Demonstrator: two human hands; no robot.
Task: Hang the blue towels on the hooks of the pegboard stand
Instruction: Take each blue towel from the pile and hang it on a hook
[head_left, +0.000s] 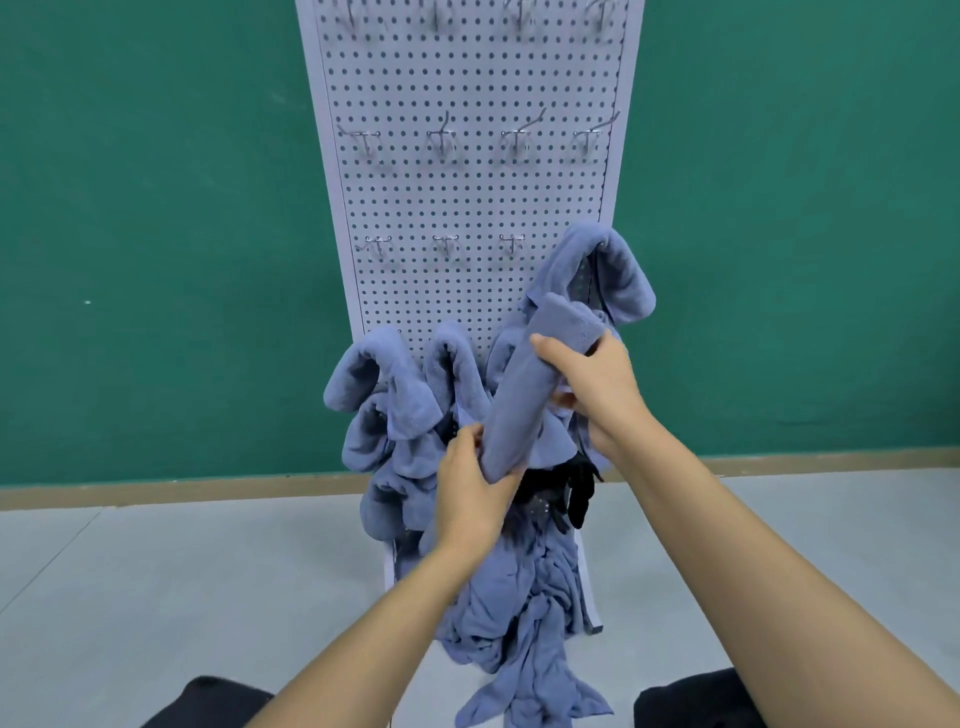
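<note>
One pegboard stand (467, 208); eleven bare hooks (441, 137) — blue towels (519, 405) perhaps seven, plus heap at base.

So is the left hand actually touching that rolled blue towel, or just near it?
Touching. The head view shows the left hand with thumb and fingers wrapped round the lower end of the rolled blue towel; no gap shows.
</note>
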